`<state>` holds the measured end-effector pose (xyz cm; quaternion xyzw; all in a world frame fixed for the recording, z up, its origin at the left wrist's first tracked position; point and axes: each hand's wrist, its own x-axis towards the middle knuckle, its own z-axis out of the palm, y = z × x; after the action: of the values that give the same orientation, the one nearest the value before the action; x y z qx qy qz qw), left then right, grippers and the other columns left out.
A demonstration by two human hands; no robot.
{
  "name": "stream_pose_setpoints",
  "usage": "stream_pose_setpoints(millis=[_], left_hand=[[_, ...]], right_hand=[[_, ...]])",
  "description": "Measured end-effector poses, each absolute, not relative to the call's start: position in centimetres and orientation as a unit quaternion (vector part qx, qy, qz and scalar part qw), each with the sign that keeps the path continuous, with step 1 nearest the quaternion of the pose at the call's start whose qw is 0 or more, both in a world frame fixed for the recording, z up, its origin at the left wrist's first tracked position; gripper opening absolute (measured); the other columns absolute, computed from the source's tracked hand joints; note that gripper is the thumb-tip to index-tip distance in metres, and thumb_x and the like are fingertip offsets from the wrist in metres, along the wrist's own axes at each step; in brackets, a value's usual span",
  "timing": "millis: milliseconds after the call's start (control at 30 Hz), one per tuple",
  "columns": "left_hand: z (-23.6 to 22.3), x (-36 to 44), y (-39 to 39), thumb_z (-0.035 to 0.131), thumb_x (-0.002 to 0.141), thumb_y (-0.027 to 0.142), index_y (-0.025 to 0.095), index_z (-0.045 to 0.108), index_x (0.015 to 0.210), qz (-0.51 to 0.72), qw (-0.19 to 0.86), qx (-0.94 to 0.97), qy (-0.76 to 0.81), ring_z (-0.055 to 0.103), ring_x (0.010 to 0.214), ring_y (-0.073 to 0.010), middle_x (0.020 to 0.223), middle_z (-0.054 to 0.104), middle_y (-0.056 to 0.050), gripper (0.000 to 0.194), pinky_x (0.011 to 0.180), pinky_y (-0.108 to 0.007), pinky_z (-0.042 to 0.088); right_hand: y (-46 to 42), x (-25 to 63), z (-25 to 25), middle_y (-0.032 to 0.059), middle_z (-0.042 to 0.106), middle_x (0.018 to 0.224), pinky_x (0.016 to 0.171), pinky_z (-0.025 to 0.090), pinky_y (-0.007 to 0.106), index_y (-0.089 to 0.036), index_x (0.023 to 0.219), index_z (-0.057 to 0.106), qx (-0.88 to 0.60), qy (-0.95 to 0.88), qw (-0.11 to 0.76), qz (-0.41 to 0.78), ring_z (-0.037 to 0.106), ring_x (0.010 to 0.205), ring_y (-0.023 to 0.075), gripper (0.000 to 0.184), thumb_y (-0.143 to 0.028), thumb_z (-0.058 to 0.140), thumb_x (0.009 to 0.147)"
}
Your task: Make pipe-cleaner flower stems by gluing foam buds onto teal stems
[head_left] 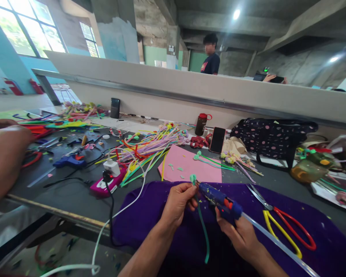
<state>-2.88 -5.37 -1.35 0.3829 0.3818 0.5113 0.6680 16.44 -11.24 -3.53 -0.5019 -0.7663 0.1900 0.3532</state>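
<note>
Pinched in the fingers of my left hand (177, 204) is a green pipe cleaner flower (193, 178), its stem (202, 231) hanging down below. My right hand (238, 230) is wrapped round a blue glue gun (219, 198) with a long clear glue stick coming out of its back. The nozzle points left, right beside the flower and my left fingertips; whether it touches is too small to tell. Behind the flower lies a pink sheet (203, 169) with small green scraps and two green stems (216, 161) on it. Large scissors (272, 211) with red and yellow handles lie open on the purple cloth (144, 215).
A magenta power strip (103, 186) with cables lies left of the cloth. A second glue gun (70, 161) and a heap of pipe cleaners (152, 148) are behind it. A phone (217, 140), a bottle (201, 125) and a dotted bag (273, 138) stand along the back. Another person's arm (5, 154) reaches in at left.
</note>
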Motion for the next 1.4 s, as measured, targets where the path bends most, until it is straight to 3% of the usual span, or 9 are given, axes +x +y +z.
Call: stream_pose_setpoints(millis=[300, 700, 1400], left_hand=[[-1.5, -3.0, -5.3, 0.065, 0.069, 0.034, 0.011, 0.064, 0.071, 0.499, 0.672, 0.398, 0.376, 0.047, 0.034, -0.0058, 0.043, 0.055, 0.001, 0.023, 0.033, -0.014, 0.033], [-1.4, -3.0, -5.3, 0.067, 0.067, 0.036, 0.011, 0.062, 0.064, 0.505, 0.667, 0.389, 0.385, 0.046, 0.033, -0.0055, 0.041, 0.054, 0.002, 0.026, 0.034, -0.014, 0.034], [-1.5, -3.0, -5.3, 0.067, 0.066, 0.036, 0.012, 0.062, 0.062, 0.483, 0.670, 0.406, 0.391, 0.044, 0.031, -0.0053, 0.038, 0.052, 0.002, 0.025, 0.034, -0.014, 0.033]], right_hand=[[-11.3, 16.2, -2.8, 0.0022, 0.058, 0.068, 0.058, 0.044, 0.025, -0.018, 0.085, 0.061, -0.493, -0.758, 0.367, 0.220, 0.053, 0.061, 0.0146, 0.027, -0.035, 0.041, 0.087], [-11.8, 16.4, -2.2, 0.0050, 0.063, 0.077, 0.065, 0.048, 0.027, -0.018, 0.093, 0.062, -0.511, -0.755, 0.353, 0.209, 0.057, 0.068, 0.0179, 0.028, -0.038, 0.045, 0.084], [-11.6, 16.2, -1.8, 0.0030, 0.060, 0.068, 0.056, 0.047, 0.025, -0.017, 0.089, 0.063, -0.505, -0.748, 0.365, 0.230, 0.054, 0.060, 0.0159, 0.030, -0.040, 0.045, 0.084]])
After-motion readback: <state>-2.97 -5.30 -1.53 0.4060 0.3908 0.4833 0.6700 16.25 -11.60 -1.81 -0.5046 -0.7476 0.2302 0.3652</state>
